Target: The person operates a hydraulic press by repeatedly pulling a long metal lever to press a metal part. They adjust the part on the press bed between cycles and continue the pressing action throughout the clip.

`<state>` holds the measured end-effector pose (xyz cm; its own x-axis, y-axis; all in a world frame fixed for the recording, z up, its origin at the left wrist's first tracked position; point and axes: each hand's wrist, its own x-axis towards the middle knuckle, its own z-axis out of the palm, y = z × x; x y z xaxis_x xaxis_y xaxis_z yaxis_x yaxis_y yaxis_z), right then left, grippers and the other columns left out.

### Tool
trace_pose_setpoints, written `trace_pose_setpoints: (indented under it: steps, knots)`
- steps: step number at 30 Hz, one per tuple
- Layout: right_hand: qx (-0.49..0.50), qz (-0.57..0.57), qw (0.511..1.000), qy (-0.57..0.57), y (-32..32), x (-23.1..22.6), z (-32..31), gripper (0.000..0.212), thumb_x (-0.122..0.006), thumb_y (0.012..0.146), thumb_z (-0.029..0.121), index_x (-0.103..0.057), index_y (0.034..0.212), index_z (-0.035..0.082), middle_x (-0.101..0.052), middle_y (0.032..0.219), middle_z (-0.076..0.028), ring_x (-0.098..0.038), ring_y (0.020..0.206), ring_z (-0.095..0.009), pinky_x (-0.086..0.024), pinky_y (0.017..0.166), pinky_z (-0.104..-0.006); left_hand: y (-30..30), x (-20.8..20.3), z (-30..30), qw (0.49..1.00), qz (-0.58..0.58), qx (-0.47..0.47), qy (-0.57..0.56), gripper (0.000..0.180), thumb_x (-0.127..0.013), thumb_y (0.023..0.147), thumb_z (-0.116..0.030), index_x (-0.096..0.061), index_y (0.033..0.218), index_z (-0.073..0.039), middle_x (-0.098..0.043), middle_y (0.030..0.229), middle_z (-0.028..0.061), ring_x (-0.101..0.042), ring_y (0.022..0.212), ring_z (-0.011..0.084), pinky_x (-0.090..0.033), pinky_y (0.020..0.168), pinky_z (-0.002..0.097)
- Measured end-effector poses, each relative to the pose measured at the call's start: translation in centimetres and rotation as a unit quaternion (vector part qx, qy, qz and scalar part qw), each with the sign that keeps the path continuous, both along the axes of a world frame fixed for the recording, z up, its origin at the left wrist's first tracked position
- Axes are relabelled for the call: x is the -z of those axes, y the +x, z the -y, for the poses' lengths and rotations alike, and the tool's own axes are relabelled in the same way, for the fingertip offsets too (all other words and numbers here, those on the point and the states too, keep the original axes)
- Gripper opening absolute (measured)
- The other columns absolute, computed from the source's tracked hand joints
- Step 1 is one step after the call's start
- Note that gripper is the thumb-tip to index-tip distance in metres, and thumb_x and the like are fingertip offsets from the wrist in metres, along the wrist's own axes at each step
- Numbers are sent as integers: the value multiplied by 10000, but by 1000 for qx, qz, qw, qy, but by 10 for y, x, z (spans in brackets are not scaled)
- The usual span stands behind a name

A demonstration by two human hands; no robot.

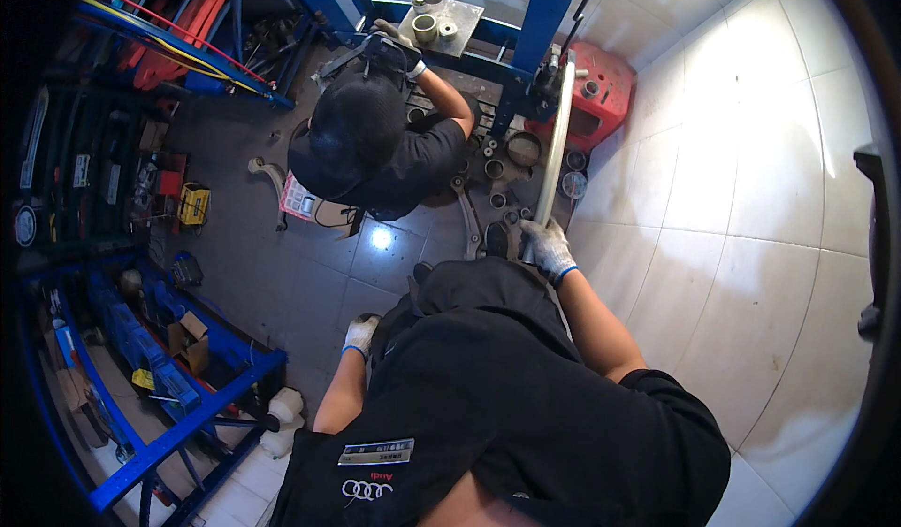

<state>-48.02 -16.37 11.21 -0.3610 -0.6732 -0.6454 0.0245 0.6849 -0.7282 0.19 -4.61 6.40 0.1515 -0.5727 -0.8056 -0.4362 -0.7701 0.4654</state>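
Observation:
My right hand (pixel 547 244), in a pale work glove with a blue cuff, is closed around the lower end of a long metal pipe (pixel 556 152). The pipe rises to the pump side of a blue shop press (pixel 522 81). My left hand (pixel 360 332), gloved too, rests beside my left leg; its fingers are mostly hidden. On the press's metal plate (pixel 460 20) stand a metal sleeve (pixel 425 28) and a smaller bushing (pixel 448 30), near the ram. A co-worker in dark clothes (pixel 394 166) crouches in front of the press, a gloved hand at the plate.
Control arms (pixel 467 213) and several metal rings (pixel 495 168) lie on the floor. A red machine housing (pixel 601 91) stands by the tiled wall at right. Blue racks (pixel 178 452) with tools line the left, near a yellow box (pixel 194 205) and a white bottle (pixel 284 410).

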Motion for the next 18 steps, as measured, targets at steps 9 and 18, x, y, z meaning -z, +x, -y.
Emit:
trace_pose_setpoints:
  steps: [9, 18]
  knots:
    - [5, 54, 998, 36, 3, -16, 4, 459, -738, 817, 307, -645, 1129, -15, -692, 890, -99, -647, 781, -213, -524, 721, -352, -6, -2, 5, 980, 133, 146, 15, 386, -580, 892, -285, -700, 1137, -13, -727, 1068, 179, -682, 992, 324, -518, 870, 398]
    - [-12, 96, 995, 14, -6, -25, 12, 239, -687, 904, 273, -579, 979, 73, -588, 710, -48, -580, 583, -193, -493, 513, -349, -32, -31, 17, 995, 94, 7, 4, 405, -573, 891, -304, -705, 1126, -2, -717, 1113, 206, -666, 1063, 352, -496, 921, 416]
